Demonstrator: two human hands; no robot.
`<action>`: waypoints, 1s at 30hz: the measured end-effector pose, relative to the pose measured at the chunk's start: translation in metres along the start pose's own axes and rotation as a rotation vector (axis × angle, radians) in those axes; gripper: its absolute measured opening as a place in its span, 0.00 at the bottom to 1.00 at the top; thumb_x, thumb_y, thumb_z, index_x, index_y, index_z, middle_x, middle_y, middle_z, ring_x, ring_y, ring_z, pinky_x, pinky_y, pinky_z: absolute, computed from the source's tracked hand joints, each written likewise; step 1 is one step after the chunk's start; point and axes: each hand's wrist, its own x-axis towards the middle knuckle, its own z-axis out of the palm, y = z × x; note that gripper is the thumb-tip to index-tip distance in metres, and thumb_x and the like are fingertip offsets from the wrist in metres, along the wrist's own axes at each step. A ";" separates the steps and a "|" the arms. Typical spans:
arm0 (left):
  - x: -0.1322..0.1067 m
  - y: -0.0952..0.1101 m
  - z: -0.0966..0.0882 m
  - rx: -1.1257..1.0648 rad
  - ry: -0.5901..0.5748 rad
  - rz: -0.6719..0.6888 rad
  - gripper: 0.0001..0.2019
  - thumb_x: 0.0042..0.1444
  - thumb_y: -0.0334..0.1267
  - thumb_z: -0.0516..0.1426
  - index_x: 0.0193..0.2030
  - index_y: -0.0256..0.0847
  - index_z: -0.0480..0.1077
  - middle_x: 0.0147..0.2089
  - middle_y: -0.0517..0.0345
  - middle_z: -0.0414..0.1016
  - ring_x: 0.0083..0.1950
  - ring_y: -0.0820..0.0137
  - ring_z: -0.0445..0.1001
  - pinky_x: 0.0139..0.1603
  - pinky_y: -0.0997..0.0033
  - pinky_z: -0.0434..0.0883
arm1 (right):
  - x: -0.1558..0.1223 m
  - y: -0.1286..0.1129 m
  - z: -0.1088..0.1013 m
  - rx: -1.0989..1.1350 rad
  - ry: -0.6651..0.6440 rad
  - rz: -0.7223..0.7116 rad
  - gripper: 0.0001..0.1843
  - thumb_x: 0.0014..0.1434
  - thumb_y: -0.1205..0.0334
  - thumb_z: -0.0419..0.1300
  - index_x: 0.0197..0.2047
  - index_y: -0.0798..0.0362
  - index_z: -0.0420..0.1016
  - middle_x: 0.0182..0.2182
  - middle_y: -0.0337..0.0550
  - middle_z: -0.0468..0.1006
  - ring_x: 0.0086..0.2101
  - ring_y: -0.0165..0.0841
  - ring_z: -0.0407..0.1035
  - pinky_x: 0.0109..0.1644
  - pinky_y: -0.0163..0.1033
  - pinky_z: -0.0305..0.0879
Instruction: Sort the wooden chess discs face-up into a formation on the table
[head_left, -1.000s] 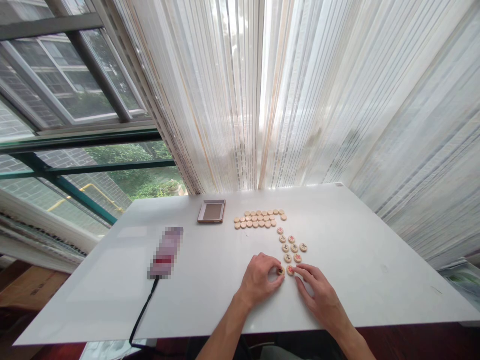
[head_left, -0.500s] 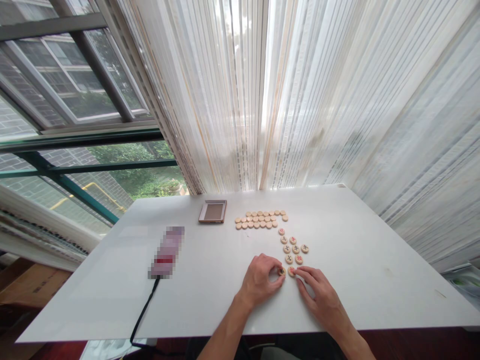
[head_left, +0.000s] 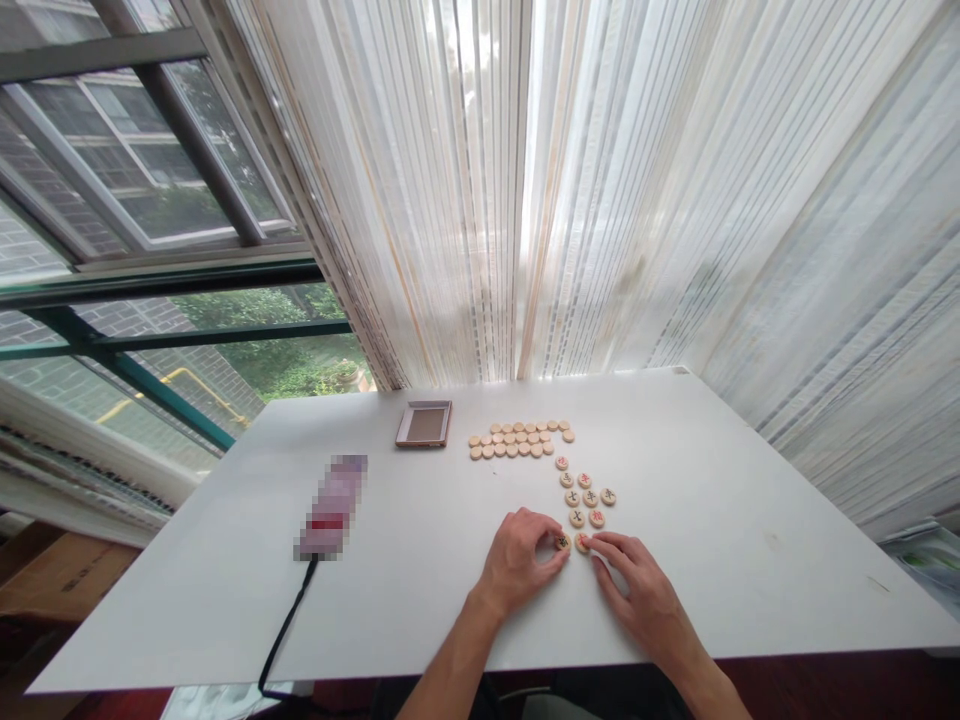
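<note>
My left hand [head_left: 523, 550] pinches a round wooden xiangqi piece [head_left: 562, 542] with a black character between thumb and index finger, at tabletop level. Just right of it lies a piece with a red character [head_left: 581, 543]. The fingertips of my right hand [head_left: 632, 580] touch that red piece's right edge; its fingers are stretched and the thumb stands apart. Beyond both hands, several face-up pieces with black or red characters [head_left: 590, 498] form short uneven rows. Farther back, several blank-side-up pieces [head_left: 510, 451] lie in close rows.
A shallow open box [head_left: 424, 425] sits at the back of the white table [head_left: 420, 590]. To the left lies a blurred-out flat object [head_left: 330, 508] with a black cable [head_left: 289, 620] running off the front edge. Striped curtains [head_left: 480, 200] hang behind the table.
Both hands stay in nearly the same place at the two nearest pieces. The view has shifted very slightly; no piece has clearly moved.
</note>
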 end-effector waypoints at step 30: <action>-0.001 0.001 -0.001 0.001 0.005 -0.001 0.10 0.52 0.32 0.65 0.42 0.44 0.74 0.39 0.58 0.80 0.41 0.65 0.75 0.48 0.62 0.70 | 0.003 -0.003 -0.002 0.001 0.015 -0.023 0.16 0.67 0.63 0.55 0.56 0.45 0.72 0.48 0.46 0.78 0.48 0.43 0.72 0.53 0.52 0.73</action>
